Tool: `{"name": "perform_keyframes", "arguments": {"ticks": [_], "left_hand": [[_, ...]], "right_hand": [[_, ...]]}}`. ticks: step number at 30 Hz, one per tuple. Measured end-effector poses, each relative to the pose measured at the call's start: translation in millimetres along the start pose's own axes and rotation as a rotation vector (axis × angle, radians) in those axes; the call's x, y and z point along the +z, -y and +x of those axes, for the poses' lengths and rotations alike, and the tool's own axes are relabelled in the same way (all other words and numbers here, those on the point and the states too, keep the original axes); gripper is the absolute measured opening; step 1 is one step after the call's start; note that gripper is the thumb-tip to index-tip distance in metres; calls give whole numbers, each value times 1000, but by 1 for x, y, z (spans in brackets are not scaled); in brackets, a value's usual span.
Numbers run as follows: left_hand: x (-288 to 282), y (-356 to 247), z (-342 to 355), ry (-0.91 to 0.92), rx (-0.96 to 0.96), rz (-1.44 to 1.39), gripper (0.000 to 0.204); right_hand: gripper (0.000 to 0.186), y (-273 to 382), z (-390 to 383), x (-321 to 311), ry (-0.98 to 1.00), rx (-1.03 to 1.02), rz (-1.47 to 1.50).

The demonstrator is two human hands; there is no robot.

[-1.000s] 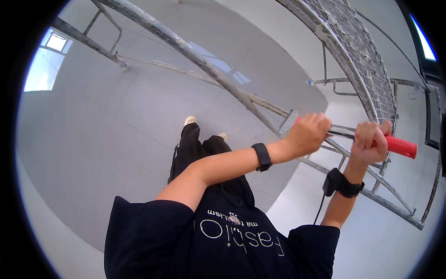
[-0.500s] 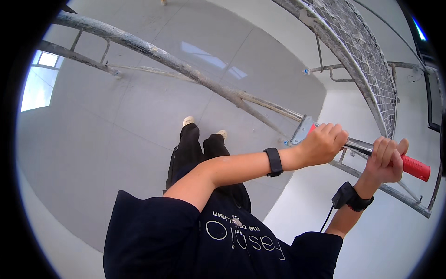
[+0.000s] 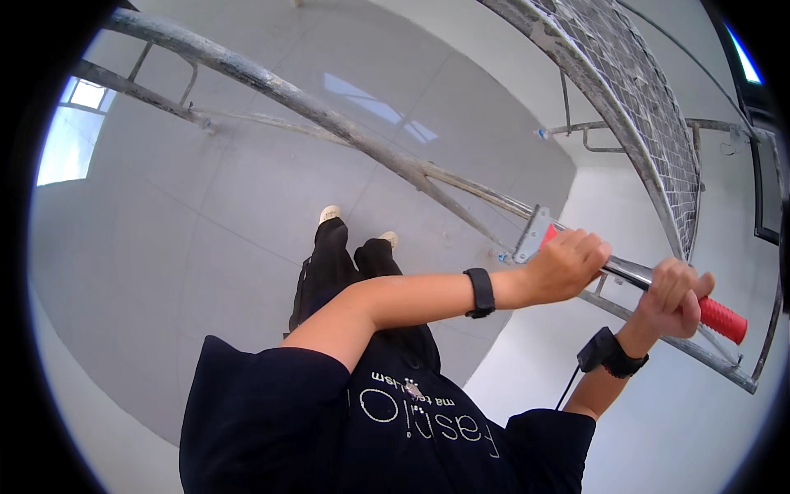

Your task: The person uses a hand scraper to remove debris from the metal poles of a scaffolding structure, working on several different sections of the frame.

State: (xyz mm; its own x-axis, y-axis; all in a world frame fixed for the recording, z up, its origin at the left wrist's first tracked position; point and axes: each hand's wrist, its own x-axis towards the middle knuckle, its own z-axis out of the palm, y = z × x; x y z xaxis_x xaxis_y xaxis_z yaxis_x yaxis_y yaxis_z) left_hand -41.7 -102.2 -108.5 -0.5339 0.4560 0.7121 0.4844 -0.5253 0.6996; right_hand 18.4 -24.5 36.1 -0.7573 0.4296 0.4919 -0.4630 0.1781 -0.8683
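Note:
A metal scraper with a flat head, a chrome shaft and a red grip lies slantwise across my view at the right. My left hand is closed round it just behind the head, and my right hand is closed round it beside the red grip. The head is in front of a scaffold tube; I cannot tell whether they touch. Black bands sit on both wrists, the right one with a small box and cable.
Paint-spattered scaffolding crosses the upper view, with a mesh platform at upper right. My legs and shoes stand on grey tiled floor. White wall rises at the right, and a dark-framed opening is at the far right.
Over the last second both hands and the scraper have moved down and a little right in the picture, then very slightly left. Both hands stay closed on it.

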Motion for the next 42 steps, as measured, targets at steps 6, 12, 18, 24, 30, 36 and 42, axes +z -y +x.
{"name": "perform_keyframes", "arguments": {"ticks": [6,12,18,24,30,36,42], "left_hand": [[21,-1,-4,26,17,60,39],[-3,20,-12,23,-24,196,39],[-56,68,-27,22,-37,383,37],[-54,51,-16,-11,-96,308,35],[0,2,6,24,-66,47,33],[31,-10,8,13,-19,-8,37],[28,-1,5,6,-24,33,34]], "right_hand": [[18,14,-13,-20,-63,4,-2],[16,-22,-7,1,15,12,47],[13,-97,-5,30,-35,14,163],[15,-82,13,35,-38,91,172],[16,-1,9,5,-38,40,-28],[16,26,-4,-24,-56,1,-114],[14,20,-8,-13,-77,31,-99]]}}
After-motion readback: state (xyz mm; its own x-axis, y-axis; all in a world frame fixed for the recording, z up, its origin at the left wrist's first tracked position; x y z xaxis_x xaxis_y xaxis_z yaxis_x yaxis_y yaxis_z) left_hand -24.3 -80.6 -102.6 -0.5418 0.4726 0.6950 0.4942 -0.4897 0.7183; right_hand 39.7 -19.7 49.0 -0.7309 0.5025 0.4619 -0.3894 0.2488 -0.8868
